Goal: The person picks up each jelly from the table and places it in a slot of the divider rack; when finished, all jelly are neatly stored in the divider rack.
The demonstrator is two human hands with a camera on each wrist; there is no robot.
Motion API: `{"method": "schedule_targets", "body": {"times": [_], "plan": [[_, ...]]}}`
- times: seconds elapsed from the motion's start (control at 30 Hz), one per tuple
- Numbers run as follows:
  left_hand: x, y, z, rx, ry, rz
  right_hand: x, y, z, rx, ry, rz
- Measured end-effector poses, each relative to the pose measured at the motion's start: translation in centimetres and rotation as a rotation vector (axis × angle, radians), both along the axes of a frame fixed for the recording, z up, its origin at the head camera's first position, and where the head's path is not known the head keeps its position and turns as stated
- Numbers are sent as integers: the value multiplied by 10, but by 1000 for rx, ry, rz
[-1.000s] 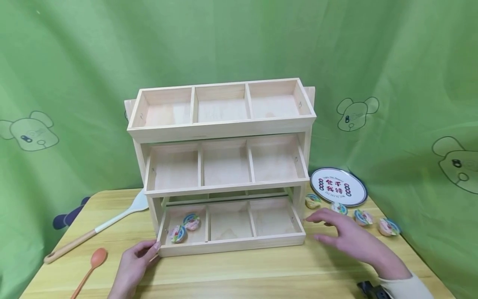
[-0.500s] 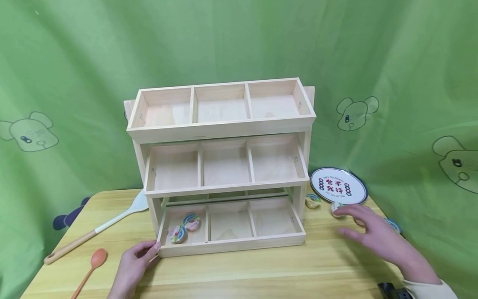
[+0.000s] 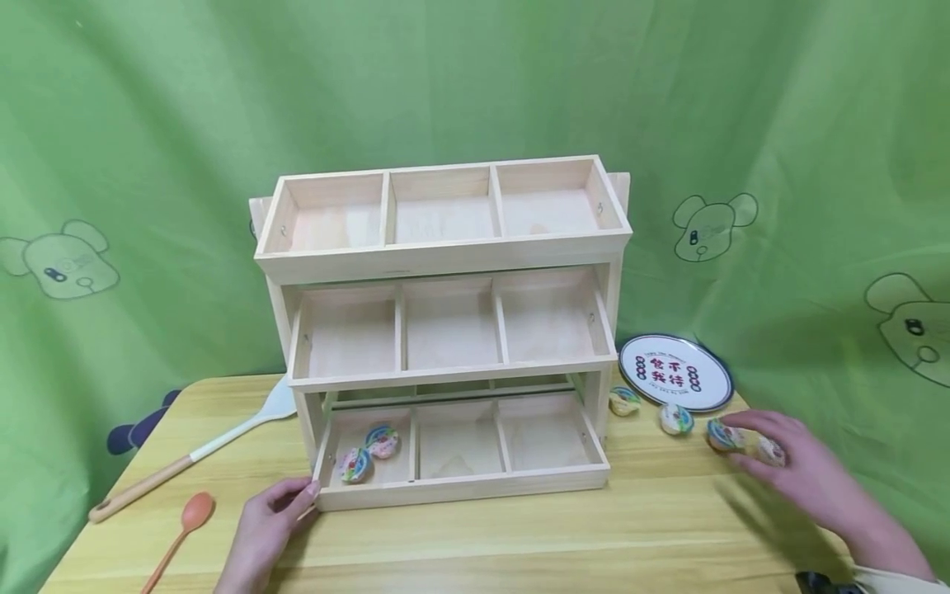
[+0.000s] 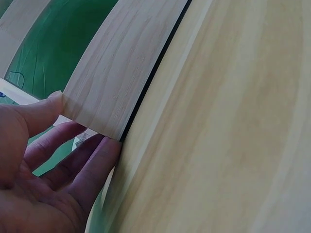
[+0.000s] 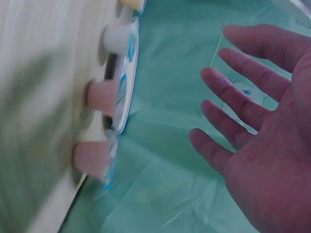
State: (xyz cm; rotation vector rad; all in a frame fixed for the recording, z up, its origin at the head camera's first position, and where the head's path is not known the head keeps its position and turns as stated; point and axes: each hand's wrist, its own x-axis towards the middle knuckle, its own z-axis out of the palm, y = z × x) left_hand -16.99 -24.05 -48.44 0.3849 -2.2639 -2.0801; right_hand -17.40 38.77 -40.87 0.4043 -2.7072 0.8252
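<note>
A three-tier wooden rack [image 3: 445, 262] has trays split into three compartments each. Two small jelly cups [image 3: 369, 454] lie in the left compartment of its bottom tray [image 3: 475, 485]. My left hand [image 3: 267, 528] grips that tray's front left corner, thumb on the front board [image 4: 109, 73] and fingers at its end. Over the table's right side, my right hand [image 3: 805, 472] hovers with its fingers spread, holding nothing. Close to its fingertips are a jelly cup [image 3: 724, 436] and, partly covered by the hand, another jelly cup [image 3: 770, 450]. Pink cups [image 5: 102, 97] show in the right wrist view, apart from the hand.
A white jelly cup [image 3: 676, 419] and a yellow one [image 3: 624, 401] stand between the rack and an oval plate [image 3: 675, 398] with red lettering. On the left lie a white spatula [image 3: 223, 437] and an orange spoon [image 3: 195, 513]. A green curtain [image 3: 445, 82] hangs behind.
My right hand has moved rightward from beside the bottom tray, past the white cup, to the rightmost cups. My left hand has stayed at the tray corner.
</note>
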Motion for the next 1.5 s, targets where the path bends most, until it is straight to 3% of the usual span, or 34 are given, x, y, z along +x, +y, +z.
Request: {"method": "schedule_targets", "body": {"times": [0.3,0.6,0.77,1.1,1.5], "plan": [[0,0,0,4,-4,2,-1,29,-11,20,-44,-53],[-1,0,0,11,-4,4,-9,58,-28,110,-137,-154],[-1,0,-1,10,-9,0,-13,68,-40,133,-129,-153],[-1,-2,-2,5,-11,-12,-19,64,-48,171,-23,-77],[0,-1,-2,10,-9,2,-23,61,-47,243,-55,-127]]}}
